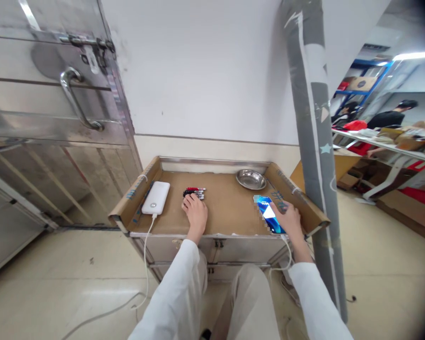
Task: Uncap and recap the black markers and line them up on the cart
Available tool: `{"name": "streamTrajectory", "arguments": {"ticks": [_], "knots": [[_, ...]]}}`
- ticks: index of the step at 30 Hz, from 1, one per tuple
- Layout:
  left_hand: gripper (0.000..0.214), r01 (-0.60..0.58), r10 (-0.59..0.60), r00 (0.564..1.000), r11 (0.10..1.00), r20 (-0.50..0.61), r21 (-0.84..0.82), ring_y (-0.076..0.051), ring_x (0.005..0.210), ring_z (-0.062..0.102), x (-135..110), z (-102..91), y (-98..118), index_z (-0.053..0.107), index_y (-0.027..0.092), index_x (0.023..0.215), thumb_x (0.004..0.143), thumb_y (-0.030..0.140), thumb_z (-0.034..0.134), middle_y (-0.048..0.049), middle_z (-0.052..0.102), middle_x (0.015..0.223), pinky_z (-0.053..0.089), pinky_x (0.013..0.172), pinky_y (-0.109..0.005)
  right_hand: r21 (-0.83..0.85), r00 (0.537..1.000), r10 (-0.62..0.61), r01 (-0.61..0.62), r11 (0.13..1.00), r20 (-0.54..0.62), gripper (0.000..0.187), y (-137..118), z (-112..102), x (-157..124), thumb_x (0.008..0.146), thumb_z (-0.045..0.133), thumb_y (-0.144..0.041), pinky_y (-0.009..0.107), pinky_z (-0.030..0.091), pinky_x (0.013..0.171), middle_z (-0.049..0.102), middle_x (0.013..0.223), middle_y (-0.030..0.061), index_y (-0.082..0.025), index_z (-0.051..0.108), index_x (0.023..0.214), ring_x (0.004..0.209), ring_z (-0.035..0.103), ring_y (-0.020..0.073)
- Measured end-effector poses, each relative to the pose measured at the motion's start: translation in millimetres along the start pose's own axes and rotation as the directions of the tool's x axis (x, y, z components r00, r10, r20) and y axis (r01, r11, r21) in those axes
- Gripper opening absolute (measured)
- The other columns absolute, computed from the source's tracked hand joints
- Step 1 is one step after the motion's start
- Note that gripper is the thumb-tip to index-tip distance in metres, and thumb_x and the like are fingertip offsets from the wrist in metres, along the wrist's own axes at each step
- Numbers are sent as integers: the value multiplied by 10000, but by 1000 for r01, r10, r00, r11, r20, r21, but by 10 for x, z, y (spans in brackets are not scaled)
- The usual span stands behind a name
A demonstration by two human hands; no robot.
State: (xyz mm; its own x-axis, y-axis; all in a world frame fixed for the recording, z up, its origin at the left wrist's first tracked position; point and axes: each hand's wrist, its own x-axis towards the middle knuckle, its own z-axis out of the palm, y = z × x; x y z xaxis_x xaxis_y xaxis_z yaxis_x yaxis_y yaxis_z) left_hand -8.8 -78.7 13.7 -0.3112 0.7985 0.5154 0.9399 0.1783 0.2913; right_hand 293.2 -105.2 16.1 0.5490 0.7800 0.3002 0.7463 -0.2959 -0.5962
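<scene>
My left hand (196, 215) rests on the brown cardboard top (223, 208) of a low cabinet. Its fingers are bent and close together over the left ends of a small bundle of marker-like sticks (198, 191) in red, black and white. The fingers partly hide the bundle. At the right, my right hand (289, 218) grips the right edge of a smartphone (269, 215), with the thumb over the lit blue screen. A white cable (286, 242) runs from the phone's lower end. The phone appears to lie on or just above the cardboard.
A white power bank (156, 198) with a cable lies at the left. Behind the phone sits a round metal dish (250, 179). Cardboard side walls (293, 193) edge the top. A grey wrapped roll (315, 141) leans at the right, and a metal door (53, 108) stands left.
</scene>
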Motion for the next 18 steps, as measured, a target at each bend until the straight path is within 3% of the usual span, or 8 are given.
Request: {"name": "streamTrajectory", "arguments": {"ticks": [3, 6, 9, 14, 18], "knots": [[215, -17, 17, 1000, 999, -1, 37, -302, 985, 498, 0, 15, -2, 495, 94, 993, 835, 182, 377, -172, 523, 994, 388, 871, -443, 205, 994, -101, 91, 974, 38, 705, 177, -74, 115, 758, 399, -675, 400, 435, 902, 581, 1108, 186, -114, 589, 1141, 945, 586, 250], [207, -22, 22, 1000, 999, -1, 50, -301, 968, 500, 3, 29, -4, 498, 98, 978, 838, 194, 381, -173, 525, 982, 392, 859, -444, 350, 962, -257, 209, 913, 95, 607, 300, -87, 155, 821, 344, -647, 383, 411, 959, 620, 1083, 131, -165, 657, 1019, 1038, 563, 227], [201, -15, 16, 1000, 999, -11, 49, -295, 973, 499, 7, 43, -8, 499, 108, 983, 835, 190, 390, -166, 525, 989, 389, 865, -443, 453, 966, -243, 178, 874, 90, 600, 362, -74, 148, 851, 311, -640, 387, 425, 955, 650, 1046, 118, -170, 677, 919, 1037, 572, 221], [191, -14, 15, 1000, 999, -4, 49, -285, 969, 504, 5, 60, -25, 506, 114, 980, 829, 151, 396, -153, 530, 982, 384, 875, -434, 481, 974, -215, 156, 863, 69, 595, 407, -61, 118, 831, 348, -662, 394, 427, 961, 656, 1059, 115, -181, 697, 793, 1010, 594, 226], [191, -85, 85, 996, 996, 27, -1, -277, 959, 513, 9, 91, -35, 522, 119, 974, 873, 168, 367, -149, 550, 975, 385, 877, -432, 498, 974, -217, 157, 853, 65, 555, 395, -95, 105, 840, 369, -626, 386, 419, 964, 669, 1006, 105, -181, 697, 787, 993, 600, 218]]}}
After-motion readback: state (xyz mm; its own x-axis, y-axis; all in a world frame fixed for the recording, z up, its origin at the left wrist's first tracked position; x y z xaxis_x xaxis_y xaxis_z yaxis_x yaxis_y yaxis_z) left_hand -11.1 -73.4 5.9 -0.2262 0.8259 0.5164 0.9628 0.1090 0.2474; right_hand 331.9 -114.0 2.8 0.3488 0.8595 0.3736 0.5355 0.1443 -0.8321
